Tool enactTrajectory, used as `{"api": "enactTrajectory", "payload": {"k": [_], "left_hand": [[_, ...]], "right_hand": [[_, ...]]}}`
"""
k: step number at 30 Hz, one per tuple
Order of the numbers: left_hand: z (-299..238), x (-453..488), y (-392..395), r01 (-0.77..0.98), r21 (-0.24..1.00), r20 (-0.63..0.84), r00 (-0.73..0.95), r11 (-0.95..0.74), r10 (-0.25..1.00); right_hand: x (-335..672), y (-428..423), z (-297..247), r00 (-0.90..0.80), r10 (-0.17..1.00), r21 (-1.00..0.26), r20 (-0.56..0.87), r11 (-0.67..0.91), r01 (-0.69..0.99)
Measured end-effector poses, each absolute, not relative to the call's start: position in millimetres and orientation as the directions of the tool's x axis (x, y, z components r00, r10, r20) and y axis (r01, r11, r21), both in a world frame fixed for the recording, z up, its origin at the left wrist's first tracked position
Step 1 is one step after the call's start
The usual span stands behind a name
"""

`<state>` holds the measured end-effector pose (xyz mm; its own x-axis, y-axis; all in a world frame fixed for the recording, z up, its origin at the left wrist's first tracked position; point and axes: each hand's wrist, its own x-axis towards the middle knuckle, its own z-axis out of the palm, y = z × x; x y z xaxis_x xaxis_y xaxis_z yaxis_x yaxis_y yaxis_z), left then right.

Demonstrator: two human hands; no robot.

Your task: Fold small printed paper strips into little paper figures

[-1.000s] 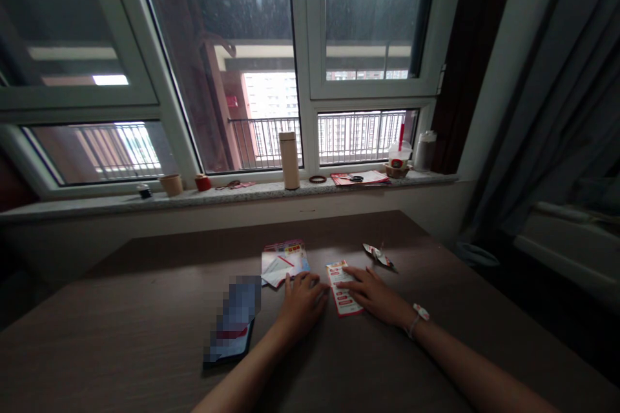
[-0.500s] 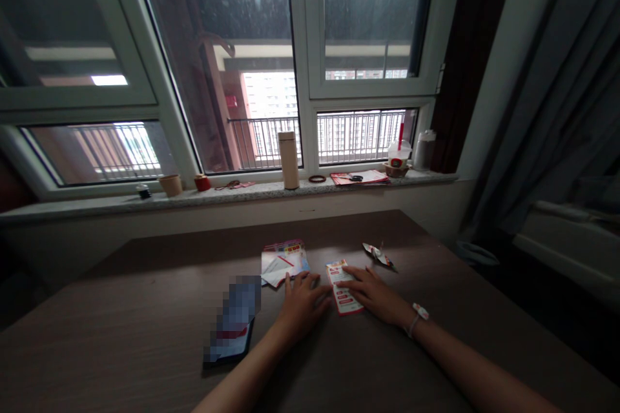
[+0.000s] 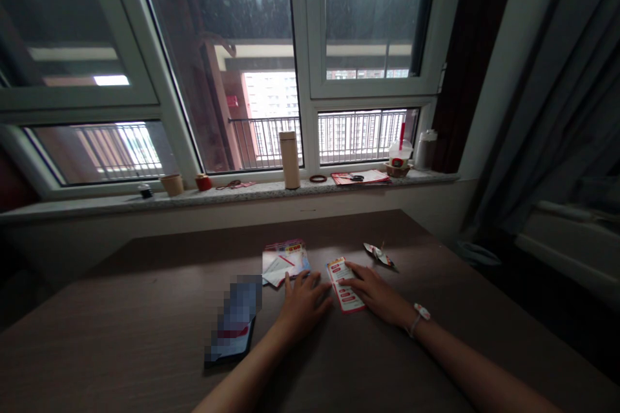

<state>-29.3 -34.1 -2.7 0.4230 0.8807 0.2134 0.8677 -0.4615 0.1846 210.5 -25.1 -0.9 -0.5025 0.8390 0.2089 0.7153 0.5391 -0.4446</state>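
Printed paper strip [image 3: 347, 299] lies on the desk [image 3: 145, 316] between our hands, slanted so that its far end leans leftward. We see a narrow white sheet with red edging at its near end, rounded red blocks running down its face and a colourful band with touches of orange across the far end; the small print is too fine for us to read. Our right hand [image 3: 378, 292] rests its fingers over the strip's right side, that grip loose and unclenched. Our left hand [image 3: 301, 306] has its fingers apart, its grip released, fingertips just beside the strip's left edge. Beyond the left hand lie some colourful papers [image 3: 287, 259], nearer on the left a phone [image 3: 237, 329], its screen blurred, and beyond the right hand a folded paper piece [image 3: 379, 256].
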Motion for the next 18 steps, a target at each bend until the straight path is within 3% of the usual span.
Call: {"api": "enactTrajectory", "payload": {"k": [18], "left_hand": [[5.0,-28.2,-38.3,0.875,0.154,0.212,0.425,-0.460,0.880]], "right_hand": [[212.6,-27.7,4.7,-0.512,0.834,-0.469,0.207,0.544,0.696]]}}
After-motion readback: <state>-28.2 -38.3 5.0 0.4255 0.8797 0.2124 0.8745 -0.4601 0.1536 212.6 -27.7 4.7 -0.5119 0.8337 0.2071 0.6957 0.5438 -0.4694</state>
